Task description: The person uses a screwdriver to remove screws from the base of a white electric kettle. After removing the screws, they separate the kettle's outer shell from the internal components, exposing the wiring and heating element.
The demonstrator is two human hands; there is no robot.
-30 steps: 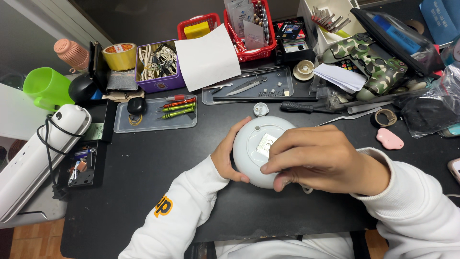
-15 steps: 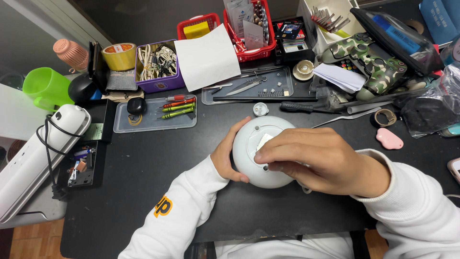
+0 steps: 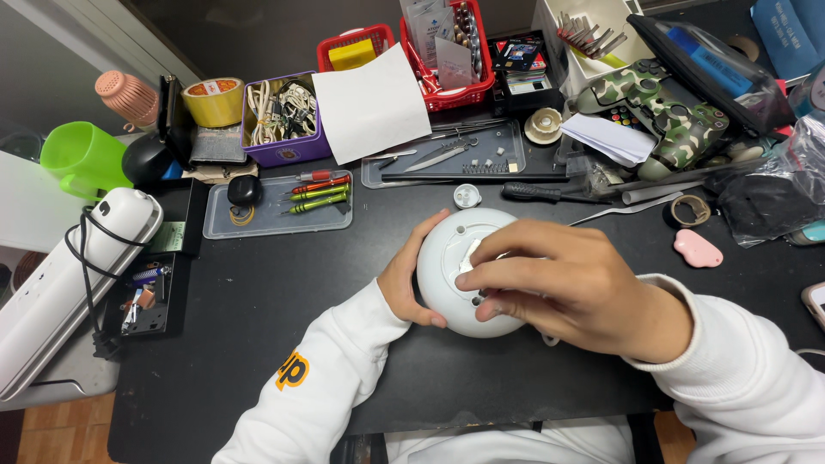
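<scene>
Round white device (image 3: 451, 262) half hidden under right hand (image 3: 574, 286)

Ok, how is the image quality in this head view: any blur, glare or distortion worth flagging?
Head view: sharp overall, no motion blur on the right hand or left hand; even overhead light, soft shadows on the black table; the round white device is bright but keeps its detail; mild glare on the clear plastic bag; wide-angle lens bends the edges, so the white appliance at left looks slanted.
</scene>
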